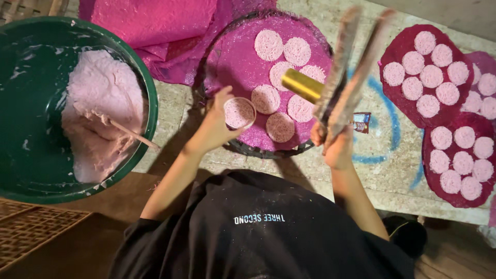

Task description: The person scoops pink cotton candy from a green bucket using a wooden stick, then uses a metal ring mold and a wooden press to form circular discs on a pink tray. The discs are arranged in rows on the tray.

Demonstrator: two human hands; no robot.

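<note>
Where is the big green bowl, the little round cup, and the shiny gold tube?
Big green plastic bowl (pixel 31 67): head view, bare inner wall.
Little round cup of pink paste (pixel 239 112): head view, its top, in the left hand.
Shiny gold metal tube (pixel 302 84): head view, mid-barrel.

The left hand (pixel 216 124) holds a small round mould (pixel 239 113) filled with pink paste over the round pink tray (pixel 232 62). On this tray lie pale pink discs (pixel 268 45). Just right of the tray, the right hand (pixel 336 144) grips a blurred gold-headed tool (pixel 304 85). Left of the tray stands a green basin (pixel 31 67) of pink paste.
</note>
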